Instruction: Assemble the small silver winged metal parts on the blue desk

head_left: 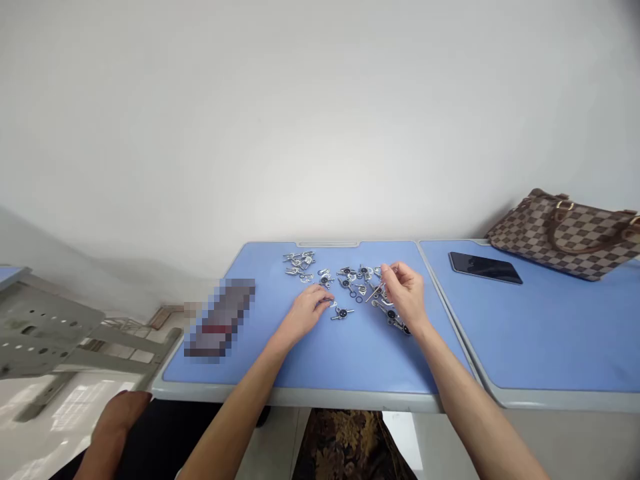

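Observation:
My left hand (309,310) is low over the blue desk (240,377), its fingertips closed on a small silver metal piece (333,304). Just right of it lies a metal fitting with a black round centre (343,313). Between the thumb and fingers of my right hand (407,293) is a thin metal rod (373,293), slanting down to the left; its exact kind is not clear. Several similar black-centred fittings (391,314) lie beneath and beside that hand, partly hidden by it. Near the rod's tip rests a small dark ring (359,300).
A pile of silver metal parts (300,261) lies at the back left. A blurred-out dark object (220,320) is on the desk's left side. On the adjoining right desk are a phone (485,267) and a checkered handbag (575,233). Another person's hand (125,407) shows lower left.

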Demonstrator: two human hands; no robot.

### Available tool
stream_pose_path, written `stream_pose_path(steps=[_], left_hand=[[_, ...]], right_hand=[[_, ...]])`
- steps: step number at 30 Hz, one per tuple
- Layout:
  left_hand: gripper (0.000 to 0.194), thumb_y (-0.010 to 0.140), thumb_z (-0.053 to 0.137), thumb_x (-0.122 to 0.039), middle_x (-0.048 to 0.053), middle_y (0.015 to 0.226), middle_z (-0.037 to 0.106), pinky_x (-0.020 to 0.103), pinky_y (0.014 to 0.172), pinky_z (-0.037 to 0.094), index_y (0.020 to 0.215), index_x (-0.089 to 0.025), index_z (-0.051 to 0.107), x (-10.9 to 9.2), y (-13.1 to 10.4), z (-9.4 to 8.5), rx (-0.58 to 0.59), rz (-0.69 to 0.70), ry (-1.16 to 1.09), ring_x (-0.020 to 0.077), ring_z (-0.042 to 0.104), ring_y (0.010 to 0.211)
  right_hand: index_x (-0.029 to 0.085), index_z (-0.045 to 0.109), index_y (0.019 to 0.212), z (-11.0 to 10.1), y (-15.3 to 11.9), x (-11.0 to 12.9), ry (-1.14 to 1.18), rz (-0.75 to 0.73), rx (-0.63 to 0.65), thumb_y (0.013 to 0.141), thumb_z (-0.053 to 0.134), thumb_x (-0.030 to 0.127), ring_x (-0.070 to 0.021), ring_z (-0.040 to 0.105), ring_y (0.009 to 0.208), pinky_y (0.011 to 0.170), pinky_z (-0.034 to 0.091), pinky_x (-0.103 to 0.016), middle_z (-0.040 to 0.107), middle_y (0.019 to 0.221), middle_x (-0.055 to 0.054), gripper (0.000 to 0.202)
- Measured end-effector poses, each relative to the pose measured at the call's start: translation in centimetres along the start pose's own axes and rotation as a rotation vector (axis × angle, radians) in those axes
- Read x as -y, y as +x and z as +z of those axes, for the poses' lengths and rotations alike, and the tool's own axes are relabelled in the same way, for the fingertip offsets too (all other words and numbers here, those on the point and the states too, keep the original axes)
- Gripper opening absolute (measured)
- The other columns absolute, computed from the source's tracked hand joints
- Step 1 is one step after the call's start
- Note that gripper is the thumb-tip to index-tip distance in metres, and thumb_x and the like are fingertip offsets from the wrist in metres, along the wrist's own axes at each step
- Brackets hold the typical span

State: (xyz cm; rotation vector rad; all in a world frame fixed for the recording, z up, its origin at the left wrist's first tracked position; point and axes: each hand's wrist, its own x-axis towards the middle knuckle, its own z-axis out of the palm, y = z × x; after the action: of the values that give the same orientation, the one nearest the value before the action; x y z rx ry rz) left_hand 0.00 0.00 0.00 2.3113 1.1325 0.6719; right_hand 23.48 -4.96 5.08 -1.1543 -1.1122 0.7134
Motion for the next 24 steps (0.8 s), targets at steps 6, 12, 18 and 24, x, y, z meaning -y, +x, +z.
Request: stream_pose_path(steps=[6,12,18,24], left_hand=[[0.019,0.09,0.052,-0.014,0.005,0.096,0.065,0.033,0.085,0.05,0.096,-0.02,0.07,-0.7,0.1,0.3,0.006,0.025,-0.012,0.0188,0.061,0.092],[0.023,0.093,0.048,-0.017,0.005,0.094,0.066,0.034,0.086,0.05,0.093,-0.02,0.07,-1.1,0.1,0.5,0.0,0.035,-0.01,0.0193,0.061,0.094],[0.024,0.09,0.047,-0.013,0.005,0.096,0.067,0.032,0.085,0.051,0.095,-0.02,0.069,-1.1,0.2,-0.1,-0.028,0.011,-0.015,0.0178,0.063,0.091],[0.024,0.089,0.046,-0.014,0.005,0.1,0.068,0.034,0.086,0.051,0.096,-0.021,0.069,-0.1,0.2,-1.2,-0.116,-0.074,0.0,0.0189,0.062,0.092]], right_hand=[[0.02,0.046,0.062,0.1,-0.1,0.0,0.001,-0.003,0.0,0.086,0.063,0.046,-0.0067,0.032,0.044,0.043,0.026,-0.022,0.038,0.05,0.008,0.039],[0.02,0.046,0.063,0.1,-0.1,0.0,0.004,-0.004,-0.003,0.086,0.063,0.047,-0.0065,0.032,0.042,0.042,0.026,-0.022,0.039,0.05,0.008,0.039],[0.021,0.045,0.065,-0.2,0.0,0.3,-0.017,0.018,0.017,0.091,0.054,0.047,-0.0085,0.042,0.041,0.044,0.033,-0.022,0.046,0.052,0.007,0.038],[0.022,0.048,0.072,-0.7,0.6,0.0,-0.244,0.091,0.093,0.096,0.044,0.046,-0.0117,0.045,0.052,0.054,0.036,-0.024,0.051,0.057,0.006,0.034]])
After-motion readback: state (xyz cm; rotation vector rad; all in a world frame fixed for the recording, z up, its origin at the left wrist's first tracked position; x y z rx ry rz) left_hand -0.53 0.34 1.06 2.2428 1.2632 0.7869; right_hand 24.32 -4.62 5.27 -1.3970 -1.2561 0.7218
